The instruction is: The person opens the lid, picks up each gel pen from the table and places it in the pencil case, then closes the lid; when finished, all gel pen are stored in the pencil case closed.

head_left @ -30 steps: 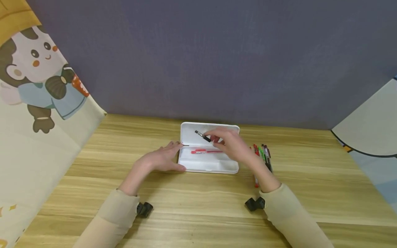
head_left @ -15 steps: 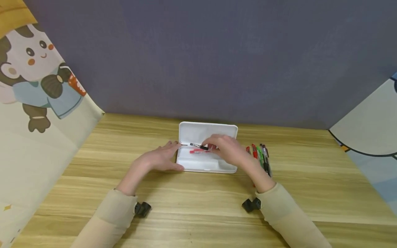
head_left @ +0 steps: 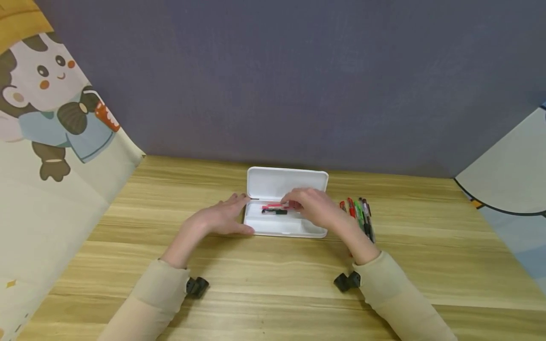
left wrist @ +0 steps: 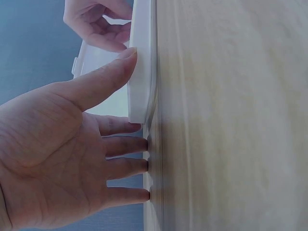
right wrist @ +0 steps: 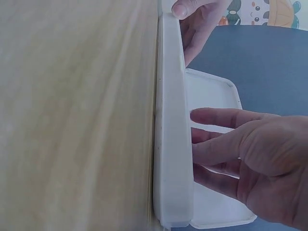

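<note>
An open white pencil case point(head_left: 270, 228) lies on the table, its lid point(head_left: 279, 181) tipped back. Inside its rear compartment, a black pen point(head_left: 280, 212) lies alongside a red pen point(head_left: 267, 207). My right hand point(head_left: 314, 206) reaches into the case from the right and covers the pens' right ends. In the right wrist view, the case's front wall point(right wrist: 174, 144) hides its fingertips, so whether they still pinch the black pen is unclear. My left hand point(head_left: 219, 219) steadies the case's left end. Its thumb point(left wrist: 108, 79) touches the front wall, while the other fingers stretch along the end.
To the right of the case, several pens lie side by side, among them a red pen point(head_left: 351, 208), a green pen point(head_left: 359, 211) and a dark pen point(head_left: 365, 223). A dark blue-grey panel point(head_left: 281, 85) rises behind the wooden table point(head_left: 264, 284).
My right hand has brought the black pen down from above the case. It now lies level in the compartment, on the near side of the red pen. The left hand stays put.
</note>
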`<state>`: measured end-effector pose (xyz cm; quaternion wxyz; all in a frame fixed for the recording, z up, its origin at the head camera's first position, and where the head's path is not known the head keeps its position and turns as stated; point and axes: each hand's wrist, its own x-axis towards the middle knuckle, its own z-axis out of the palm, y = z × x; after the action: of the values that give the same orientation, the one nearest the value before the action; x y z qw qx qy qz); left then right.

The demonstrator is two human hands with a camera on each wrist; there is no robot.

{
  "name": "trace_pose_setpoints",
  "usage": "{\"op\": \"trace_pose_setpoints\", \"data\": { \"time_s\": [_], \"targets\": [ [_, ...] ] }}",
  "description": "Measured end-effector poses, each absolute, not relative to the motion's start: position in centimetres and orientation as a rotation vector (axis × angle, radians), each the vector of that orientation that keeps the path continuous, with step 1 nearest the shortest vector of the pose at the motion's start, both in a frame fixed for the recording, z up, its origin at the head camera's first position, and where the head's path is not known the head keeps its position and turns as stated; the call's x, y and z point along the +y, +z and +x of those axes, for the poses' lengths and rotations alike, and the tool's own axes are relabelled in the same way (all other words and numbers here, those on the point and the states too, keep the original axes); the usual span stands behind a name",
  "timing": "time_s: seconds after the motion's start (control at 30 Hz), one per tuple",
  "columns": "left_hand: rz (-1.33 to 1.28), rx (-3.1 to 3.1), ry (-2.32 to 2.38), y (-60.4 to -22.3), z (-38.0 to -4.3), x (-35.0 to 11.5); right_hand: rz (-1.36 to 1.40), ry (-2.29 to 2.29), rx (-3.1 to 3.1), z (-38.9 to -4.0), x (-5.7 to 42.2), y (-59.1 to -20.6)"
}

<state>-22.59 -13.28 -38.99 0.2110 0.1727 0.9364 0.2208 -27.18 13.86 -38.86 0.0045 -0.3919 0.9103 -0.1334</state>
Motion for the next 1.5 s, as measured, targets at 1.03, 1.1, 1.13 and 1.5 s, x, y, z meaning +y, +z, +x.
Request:
{"op": "trace_pose_setpoints", "data": {
  "time_s": [1.03,1.1,1.13,1.5],
  "targets": [
    [0.475,2.608,0.636,-38.8,-23.2,-12.8,-0.890,-0.897,2.873,-27.7,26.6,-36.3],
    [0.468,2.605,0.644,-38.7,-23.2,-12.8,-0.860,-0.895,2.854,-27.7,27.5,-36.3],
    [0.471,2.606,0.646,-38.7,-23.2,-12.8,-0.846,-0.891,2.842,-27.8,28.0,-36.3],
    [0.446,2.597,0.620,-38.6,-23.1,-12.9,-0.527,-0.855,2.657,-28.9,31.7,-36.8]
  ]
}}
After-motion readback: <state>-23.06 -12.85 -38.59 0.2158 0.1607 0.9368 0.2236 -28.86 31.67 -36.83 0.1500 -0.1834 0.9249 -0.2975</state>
